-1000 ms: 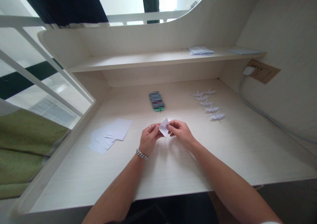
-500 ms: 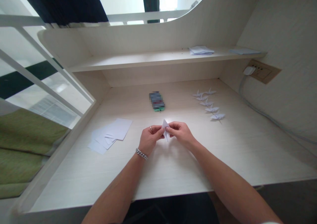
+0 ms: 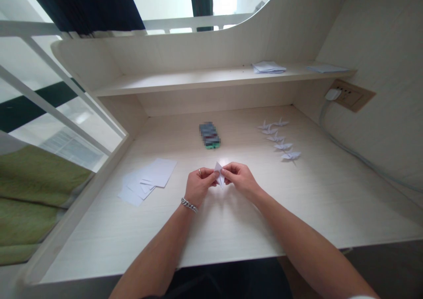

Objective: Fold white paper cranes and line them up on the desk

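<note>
A person's left hand [image 3: 200, 183] and right hand [image 3: 243, 177] pinched a small white folded-paper form [image 3: 220, 177], pointed and sharply creased, between thumbs and fingers above the near middle of a pale, wood-grained surface [image 3: 231, 233]. A silver chain-link bracelet [image 3: 189, 205] circled the left wrist, and a smooth ring [image 3: 200, 172] banded a finger of the same hand. Flat, straight-edged white paper sheets [image 3: 161, 172] overlapped to the left. On the far right, spiky-winged white paper birds [image 3: 283, 147] stood in a loose slanting line. A dark oblong object with a green near edge [image 3: 209, 135], its details blurred, lay beyond the hands. Folded white papers [image 3: 269, 68] rested on the far shelf [image 3: 185, 79].
</note>
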`<state>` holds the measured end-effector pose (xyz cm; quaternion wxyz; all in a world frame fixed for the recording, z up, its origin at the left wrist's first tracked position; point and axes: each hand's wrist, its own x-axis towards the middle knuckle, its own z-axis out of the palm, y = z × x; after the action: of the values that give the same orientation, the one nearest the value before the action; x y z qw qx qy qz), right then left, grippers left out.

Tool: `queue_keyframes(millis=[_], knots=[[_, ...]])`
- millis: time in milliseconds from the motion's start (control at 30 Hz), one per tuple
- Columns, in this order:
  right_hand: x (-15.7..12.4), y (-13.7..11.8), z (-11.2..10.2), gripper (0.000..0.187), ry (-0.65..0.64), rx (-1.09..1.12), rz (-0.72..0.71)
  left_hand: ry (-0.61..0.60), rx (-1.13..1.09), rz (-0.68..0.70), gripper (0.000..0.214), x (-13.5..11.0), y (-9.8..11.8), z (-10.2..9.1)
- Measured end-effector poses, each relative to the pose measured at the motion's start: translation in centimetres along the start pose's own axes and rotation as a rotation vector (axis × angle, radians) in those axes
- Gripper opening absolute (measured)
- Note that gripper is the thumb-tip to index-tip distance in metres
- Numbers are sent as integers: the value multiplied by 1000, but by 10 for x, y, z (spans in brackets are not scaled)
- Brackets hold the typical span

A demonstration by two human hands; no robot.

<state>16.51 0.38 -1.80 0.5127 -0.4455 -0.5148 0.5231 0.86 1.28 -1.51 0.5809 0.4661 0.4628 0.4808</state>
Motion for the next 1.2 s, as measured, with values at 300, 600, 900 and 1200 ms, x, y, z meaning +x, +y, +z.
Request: queue_keyframes(millis=[300, 600, 900, 1200], knots=[[0, 4, 0, 35, 8, 15, 19, 10, -7, -27, 29, 0, 2, 0], [1, 0, -7, 25, 15, -144, -40, -42, 36, -82, 27, 1, 1, 2], [-1, -5, -6, 17, 37, -188, -67, -143, 105, -126, 23, -4, 6, 4], [-2, -8, -5, 19, 70, -88, -14, -223, 129, -144, 14, -6, 9, 4]])
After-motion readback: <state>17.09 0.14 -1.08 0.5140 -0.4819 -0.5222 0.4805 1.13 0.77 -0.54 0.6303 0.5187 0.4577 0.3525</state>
